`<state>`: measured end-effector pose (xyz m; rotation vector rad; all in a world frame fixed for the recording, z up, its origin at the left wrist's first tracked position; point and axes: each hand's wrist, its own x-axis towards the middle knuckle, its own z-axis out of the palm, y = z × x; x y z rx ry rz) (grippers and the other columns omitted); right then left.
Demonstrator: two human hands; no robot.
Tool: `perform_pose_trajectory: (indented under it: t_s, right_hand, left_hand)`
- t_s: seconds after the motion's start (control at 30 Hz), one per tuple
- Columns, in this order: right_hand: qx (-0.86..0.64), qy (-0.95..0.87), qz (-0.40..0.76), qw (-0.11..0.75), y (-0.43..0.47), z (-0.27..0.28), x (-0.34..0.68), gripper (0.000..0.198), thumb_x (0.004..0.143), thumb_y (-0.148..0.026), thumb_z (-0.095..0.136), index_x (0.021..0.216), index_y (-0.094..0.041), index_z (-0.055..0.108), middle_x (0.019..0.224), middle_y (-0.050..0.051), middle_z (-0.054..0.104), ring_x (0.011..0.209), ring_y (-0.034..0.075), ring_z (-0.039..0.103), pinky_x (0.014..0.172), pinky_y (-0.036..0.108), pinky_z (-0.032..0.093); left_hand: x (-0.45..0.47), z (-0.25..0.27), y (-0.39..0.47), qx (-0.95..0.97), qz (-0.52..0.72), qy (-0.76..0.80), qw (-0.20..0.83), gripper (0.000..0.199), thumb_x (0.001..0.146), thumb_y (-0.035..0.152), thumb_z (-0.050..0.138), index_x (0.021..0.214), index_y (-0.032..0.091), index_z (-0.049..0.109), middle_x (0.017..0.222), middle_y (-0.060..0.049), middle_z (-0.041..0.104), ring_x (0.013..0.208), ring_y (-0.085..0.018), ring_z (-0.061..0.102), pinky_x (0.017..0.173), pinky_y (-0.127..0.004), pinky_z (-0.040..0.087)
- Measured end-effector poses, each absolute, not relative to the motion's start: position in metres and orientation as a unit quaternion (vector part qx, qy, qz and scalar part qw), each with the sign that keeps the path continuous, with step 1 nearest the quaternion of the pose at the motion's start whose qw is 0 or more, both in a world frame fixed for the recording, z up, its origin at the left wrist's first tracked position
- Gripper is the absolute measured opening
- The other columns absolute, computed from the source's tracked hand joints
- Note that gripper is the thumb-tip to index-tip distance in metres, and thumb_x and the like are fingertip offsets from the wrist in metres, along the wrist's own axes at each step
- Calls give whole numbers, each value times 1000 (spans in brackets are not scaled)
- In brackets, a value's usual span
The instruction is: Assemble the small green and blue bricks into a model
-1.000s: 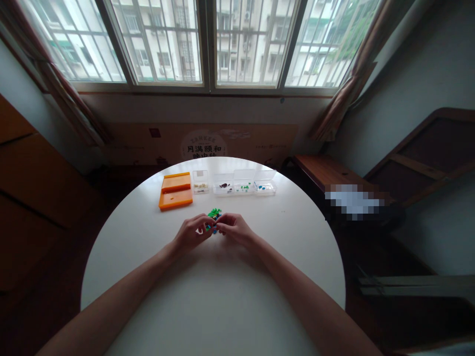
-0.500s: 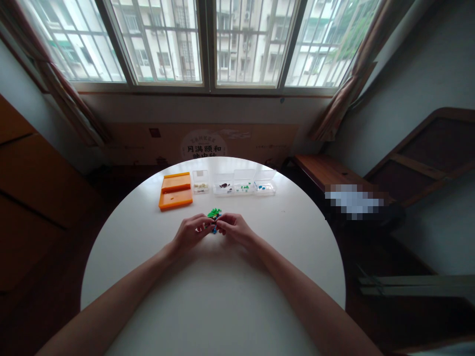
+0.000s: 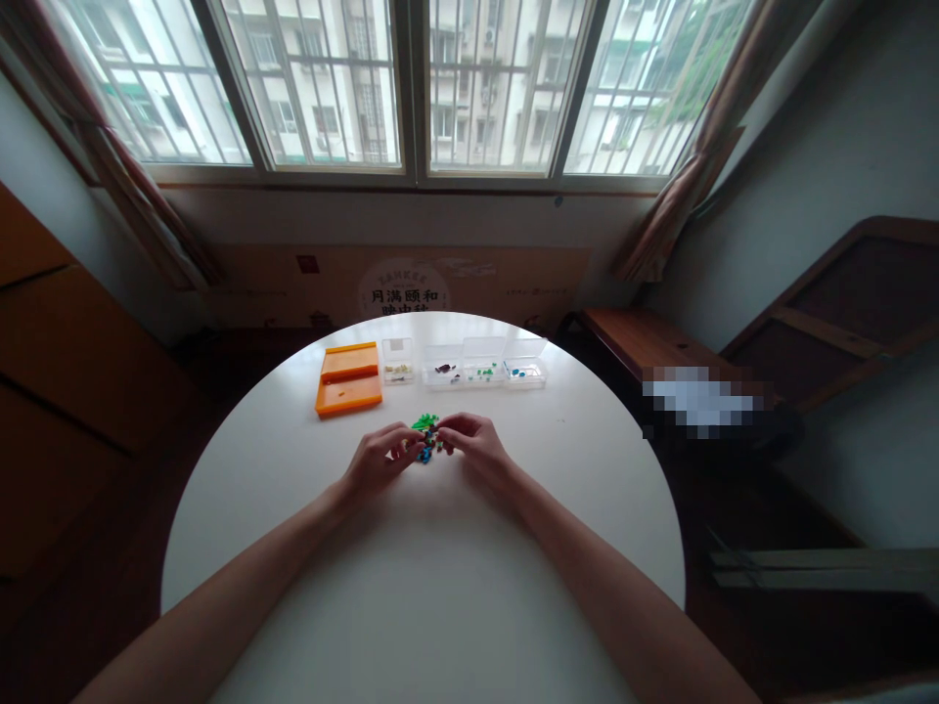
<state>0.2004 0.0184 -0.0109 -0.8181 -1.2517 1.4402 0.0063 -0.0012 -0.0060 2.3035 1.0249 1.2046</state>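
Note:
A small toy-brick model (image 3: 426, 440) in green, blue and dark pieces sits between my two hands near the middle of the round white table (image 3: 411, 587). My left hand (image 3: 380, 456) is closed on its left side, thumb and fingers pinching it. With curled fingers, my right hand (image 3: 476, 439) grips its right edge. The bright green part points away from me, and the blue pieces are at the near end. Fingers cover parts of the model, and its details are too small to make out.
Beyond my hands lie an open orange case (image 3: 349, 395) and an open clear box (image 3: 398, 372) with pale pieces. Further right, other clear boxes hold dark pieces (image 3: 445, 369), green pieces (image 3: 485, 372) and blue pieces (image 3: 517, 372). A wooden bench (image 3: 623, 332) stands right of the table.
My right hand has shifted slightly right, so more of the model shows between my hands. My left hand has stayed nearly where it was.

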Motion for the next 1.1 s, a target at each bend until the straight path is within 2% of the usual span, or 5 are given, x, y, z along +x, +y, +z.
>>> perform_pose_trajectory:
  t_s: [0.13,0.27,0.5,0.87,1.1]
  right_hand:
    - [-414,-434,558,573,35,-11,214,31,59,-36,76,78,-13,67,68,5,67,57,12,59,54,26,49]
    - [-466,-416,538,566,63,-4,219,29,57,-34,77,72,-13,65,64,6,65,57,13,59,55,27,50]
    - [-473,-434,502,579,110,22,207,33,59,-23,77,87,-12,63,65,6,66,58,15,60,57,30,52]
    - [-477,-656,360,461,54,-11,215,16,71,-23,60,82,-13,67,72,6,67,62,14,59,59,26,48]
    - [-429,-739,268,444,34,-21,219,18,75,-12,53,84,-13,68,79,6,62,62,11,56,58,23,46]
  left_hand:
    - [7,-7,-1,818,418,359,165,17,87,26,51,91,16,65,76,-4,62,55,-7,53,48,-15,44]
    - [7,-9,1,830,408,343,161,15,87,23,52,88,16,65,73,-4,61,55,-7,52,49,-15,44]
    - [6,-6,0,837,396,337,171,16,87,23,50,89,16,65,76,-5,61,54,-7,52,48,-15,43]
    - [8,-11,4,792,426,409,154,14,85,23,53,83,16,65,72,-2,60,53,-6,50,48,-15,41]
    - [4,-13,6,783,439,414,152,13,84,22,55,81,15,64,70,-1,59,53,-6,50,50,-15,41]
